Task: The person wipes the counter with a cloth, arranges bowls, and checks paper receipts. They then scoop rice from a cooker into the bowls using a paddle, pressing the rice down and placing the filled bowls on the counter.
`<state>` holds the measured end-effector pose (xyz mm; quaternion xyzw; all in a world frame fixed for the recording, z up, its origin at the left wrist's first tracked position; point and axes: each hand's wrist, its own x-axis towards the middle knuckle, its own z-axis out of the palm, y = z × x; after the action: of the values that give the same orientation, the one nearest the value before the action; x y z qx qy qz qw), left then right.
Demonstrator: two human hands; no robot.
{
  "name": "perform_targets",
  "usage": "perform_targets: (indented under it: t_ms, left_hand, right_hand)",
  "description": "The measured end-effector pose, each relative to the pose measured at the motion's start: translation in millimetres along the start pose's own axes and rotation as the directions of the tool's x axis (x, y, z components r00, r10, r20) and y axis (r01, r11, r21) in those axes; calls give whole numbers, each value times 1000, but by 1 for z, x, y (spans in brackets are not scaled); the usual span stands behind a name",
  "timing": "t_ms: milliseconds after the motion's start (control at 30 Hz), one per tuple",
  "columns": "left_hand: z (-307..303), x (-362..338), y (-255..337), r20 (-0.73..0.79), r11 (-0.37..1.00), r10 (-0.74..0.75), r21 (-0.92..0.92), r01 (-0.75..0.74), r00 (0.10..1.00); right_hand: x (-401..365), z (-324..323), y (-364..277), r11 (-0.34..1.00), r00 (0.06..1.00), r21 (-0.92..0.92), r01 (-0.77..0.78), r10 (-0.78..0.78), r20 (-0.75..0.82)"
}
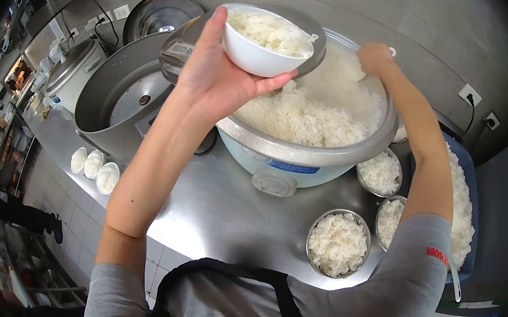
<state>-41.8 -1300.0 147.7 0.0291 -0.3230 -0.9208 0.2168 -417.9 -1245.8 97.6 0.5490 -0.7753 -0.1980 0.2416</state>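
My left hand (225, 80) holds up a white bowl (265, 56) heaped with cooked rice, its fingers around the bowl's side and underside. Below and behind it stands a large rice cooker (292, 153), open and full of steaming rice (328, 114). At the cooker's far right rim is my right hand (376, 60), its fingers closed; a small white piece shows beside them, but what they hold is too hidden to name. Metal bowls of rice (338, 244) stand on the steel counter (241, 219) right of the cooker.
Three small white cups of rice (107, 178) stand near the counter's left edge. Behind them are an empty grey pot (114, 89) and another cooker (76, 72). A blue tub (473, 202) of rice is at the right, with a white handle (455, 281) sticking out.
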Motion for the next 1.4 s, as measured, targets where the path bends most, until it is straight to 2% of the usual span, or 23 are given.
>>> perform_targets:
  t_ms: [133, 267, 367, 533, 633, 733, 833, 933, 967, 1067, 1100, 1167, 1267, 1333, 1400]
  left_hand:
    - [-12, -7, 7, 66, 1000, 12, 7, -13, 998]
    - [-17, -13, 10, 93, 1000, -4, 16, 3, 996]
    - [-8, -20, 7, 42, 994, 24, 106, -29, 999]
    - [-4, -21, 5, 40, 986, -6, 164, -1, 999]
    - [-1, -20, 5, 54, 978, -28, 206, 16, 998]
    - [1, -18, 0, 68, 979, -57, 201, 42, 996]
    - [1, -15, -2, 59, 979, -94, 188, 81, 994]
    - [-10, -8, -6, 83, 980, -169, 121, 158, 982]
    - [-14, -4, -9, 98, 978, -198, 91, 189, 975]
    - [-14, 11, -27, 82, 972, -228, 77, 222, 970]
    - [-8, 23, -45, -20, 973, -204, 106, 205, 979]
    - [1, 31, -64, -88, 973, -171, 143, 182, 981]
    - [16, 38, -79, -129, 978, -156, 119, 172, 979]
    - [25, 40, -84, -131, 982, -125, 125, 142, 983]
    - [29, 45, -83, -113, 982, -123, 128, 138, 986]
  right_hand:
    - [-2, 5, -11, 996, 996, 69, 56, -60, 62]
    - [-10, 16, -11, 973, 995, 213, 88, -94, 17]
    - [-20, 19, -10, 948, 994, 300, 106, -113, 8]
    - [-37, 8, -17, 916, 994, 398, 51, -86, 69]
    - [-43, -1, -18, 887, 993, 457, 70, -104, 49]
    - [-46, -12, -21, 790, 978, 613, 18, -142, 155]
    - [-43, 7, 7, 331, 934, 921, -206, -215, 286]
    - [-79, -27, 20, 219, 945, 920, -326, 90, 313]
    - [-81, -30, 35, 209, 942, 922, -324, -15, 335]
    - [-106, -78, 42, 283, 925, 883, -375, 50, 377]
    - [-116, -95, 43, 325, 938, 880, -345, 95, 333]
    - [-125, -125, 42, 405, 960, 873, -271, 174, 218]
    - [-151, -169, 7, 771, 995, 637, -32, 86, -54]
    - [-172, -173, -35, 894, 961, 437, 101, 26, -275]
    - [-187, -186, -72, 953, 983, 303, -8, 63, -170]
